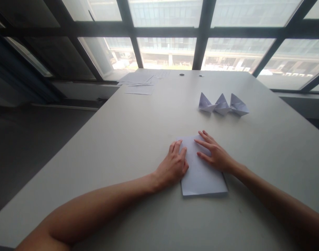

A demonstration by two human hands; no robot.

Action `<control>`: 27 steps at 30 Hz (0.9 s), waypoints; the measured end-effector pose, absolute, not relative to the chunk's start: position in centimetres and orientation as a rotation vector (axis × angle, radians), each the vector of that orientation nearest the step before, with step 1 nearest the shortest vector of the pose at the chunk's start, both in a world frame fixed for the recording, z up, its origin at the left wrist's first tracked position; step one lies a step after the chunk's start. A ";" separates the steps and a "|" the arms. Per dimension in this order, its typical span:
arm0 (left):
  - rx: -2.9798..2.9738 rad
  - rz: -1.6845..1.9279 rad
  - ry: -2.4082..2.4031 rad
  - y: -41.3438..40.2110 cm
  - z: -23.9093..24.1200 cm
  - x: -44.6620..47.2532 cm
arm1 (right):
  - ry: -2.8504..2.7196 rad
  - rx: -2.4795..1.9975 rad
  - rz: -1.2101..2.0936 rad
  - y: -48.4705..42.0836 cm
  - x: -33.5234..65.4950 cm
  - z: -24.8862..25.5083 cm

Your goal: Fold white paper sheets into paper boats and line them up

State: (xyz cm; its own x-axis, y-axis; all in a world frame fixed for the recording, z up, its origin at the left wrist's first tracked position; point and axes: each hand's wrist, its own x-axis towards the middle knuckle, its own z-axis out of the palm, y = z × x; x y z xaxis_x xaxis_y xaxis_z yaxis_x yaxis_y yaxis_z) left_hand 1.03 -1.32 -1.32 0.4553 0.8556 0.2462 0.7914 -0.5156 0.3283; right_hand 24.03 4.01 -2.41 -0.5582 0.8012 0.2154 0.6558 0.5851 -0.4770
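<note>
Folded paper sheet [201,177]: flat on table [122,139], long axis running 6 to 12 o'clock. Left hand [173,165], loosely curled, presses its 9 o'clock edge; right hand [214,153], fingers spread flat, presses its 1 o'clock corner; neither grips. Three paper boats [223,104] at 1 o'clock, loose sheets [141,83] at 11.

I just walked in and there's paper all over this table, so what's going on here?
A person has both hands on a folded sheet of white paper lying flat on the grey table. The left hand rests on its left edge, and the right hand lies spread on its upper part. Beyond it, three paper boats stand in a row. Loose sheets lie at the far end by the window.
</note>
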 end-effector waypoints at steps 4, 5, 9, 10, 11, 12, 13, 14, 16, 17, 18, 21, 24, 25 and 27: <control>2.512 0.588 1.440 -1.3 -1.3 1.1 | -2.402 -1.163 0.495 4.0 24.0 -2.4; 2.510 0.588 1.440 -1.3 -1.3 1.1 | -2.400 -1.163 0.496 4.1 24.0 -2.5; 2.513 0.587 1.438 -1.3 -1.3 1.0 | -2.401 -1.160 0.486 4.1 24.0 -2.5; 2.515 0.589 1.434 -1.3 -1.3 1.0 | -2.405 -1.158 0.482 4.1 24.0 -2.5; 2.520 0.590 1.430 -1.3 -1.3 1.0 | -2.410 -1.158 0.477 4.1 24.0 -2.5; 2.526 0.588 1.427 -1.3 -1.3 1.0 | -2.416 -1.159 0.473 4.1 24.0 -2.5; 2.536 0.583 1.426 -1.3 -1.3 1.0 | -2.422 -1.163 0.468 4.1 24.0 -2.4; 2.547 0.574 1.426 -1.3 -1.3 1.0 | -2.429 -1.167 0.465 4.1 24.0 -2.4; 2.567 0.557 1.429 -1.3 -1.2 1.0 | -2.436 -1.173 0.461 4.1 24.0 -2.4; 2.572 0.554 1.433 -1.3 -1.2 1.0 | -2.435 -1.173 0.462 4.1 24.0 -2.4; 2.572 0.552 1.436 -1.3 -1.3 1.0 | -2.432 -1.171 0.463 4.1 24.0 -2.4; 2.563 0.555 1.441 -1.3 -1.3 1.0 | -2.429 -1.164 0.460 4.1 24.0 -2.5; 2.562 0.549 1.438 -1.3 -1.3 1.0 | -2.437 -1.166 0.448 4.1 24.0 -2.5; 2.564 0.546 1.438 -1.3 -1.3 1.0 | -2.439 -1.167 0.446 4.1 24.0 -2.5; 2.573 0.539 1.439 -1.3 -1.3 1.0 | -2.441 -1.171 0.446 4.1 24.0 -2.5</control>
State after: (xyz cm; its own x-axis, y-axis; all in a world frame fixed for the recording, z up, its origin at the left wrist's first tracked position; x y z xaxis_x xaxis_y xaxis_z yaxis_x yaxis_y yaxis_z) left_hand 1.03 -1.30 -1.27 0.4770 0.8462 0.2376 0.7942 -0.5308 0.2957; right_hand 24.00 4.05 -2.53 -0.5723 0.7924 0.2112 0.6666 0.5995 -0.4431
